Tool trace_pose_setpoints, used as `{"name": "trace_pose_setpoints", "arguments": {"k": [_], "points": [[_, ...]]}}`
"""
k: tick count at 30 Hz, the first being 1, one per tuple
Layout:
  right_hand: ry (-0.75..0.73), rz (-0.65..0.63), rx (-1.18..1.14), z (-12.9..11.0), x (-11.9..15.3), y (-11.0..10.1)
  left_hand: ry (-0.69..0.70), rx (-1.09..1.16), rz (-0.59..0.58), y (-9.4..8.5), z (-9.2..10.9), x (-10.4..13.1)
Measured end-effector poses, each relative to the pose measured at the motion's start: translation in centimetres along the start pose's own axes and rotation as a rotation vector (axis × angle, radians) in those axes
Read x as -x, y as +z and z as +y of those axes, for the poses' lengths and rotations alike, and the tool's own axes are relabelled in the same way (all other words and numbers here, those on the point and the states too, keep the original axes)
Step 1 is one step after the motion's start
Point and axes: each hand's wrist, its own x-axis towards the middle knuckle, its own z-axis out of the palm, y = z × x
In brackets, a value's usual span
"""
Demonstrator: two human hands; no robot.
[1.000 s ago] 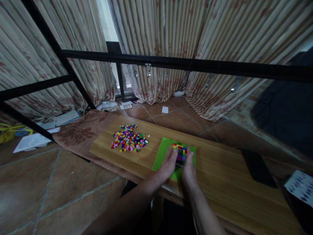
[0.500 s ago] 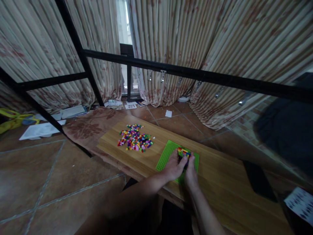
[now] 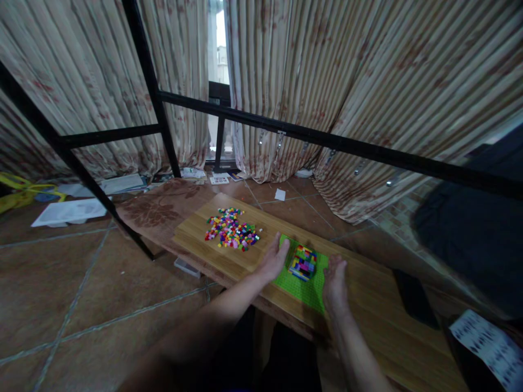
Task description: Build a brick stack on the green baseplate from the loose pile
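A multicoloured block of toy building bricks [image 3: 303, 263] sits on the green baseplate [image 3: 300, 291]. To its left, my left hand [image 3: 274, 259] is open, thumb apart from the fingers, at the plate's left edge and holding nothing. On the other side, my right hand [image 3: 335, 282] is open beside the plate's right edge, also with nothing in it. Both hands stand apart from the brick block. Several loose bricks [image 3: 231, 228] lie in a colourful pile on the wooden board, left of the plate.
The wooden board [image 3: 368, 302] rests on a surface with brown flowered cloth [image 3: 157, 204]. A black flat object [image 3: 415, 296] lies on its right part, near a printed sheet [image 3: 488, 343]. A black metal frame [image 3: 245, 115] crosses in front of striped curtains [image 3: 281, 65].
My hands have come off the brick block and spread apart, left hand leftward and right hand rightward. The block now shows on the baseplate. The camera view has shifted slightly.
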Motion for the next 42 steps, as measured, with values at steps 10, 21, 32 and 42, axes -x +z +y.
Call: {"name": "trace_pose_setpoints", "arguments": {"k": [10, 21, 32, 42], "points": [[0.015, 0.284, -0.05, -0.5, 3.5, -3.5, -0.163, -0.372, 0.683, -19.3, -7.2, 2.4], [-0.406, -0.448, 0.574, -0.5, 10.1, 7.9, -0.232, -0.986, 0.665, -25.6, -11.4, -1.5], [-0.933, -0.907, 0.934, 1.3, 9.3, 25.8, -0.293, -1.079, 0.709, -24.9, -12.8, -2.0], [-1.017, -0.884, 1.048, 2.3, 5.5, 24.5, -0.307, -1.064, 0.692, -24.7, -12.3, -1.8]]}}
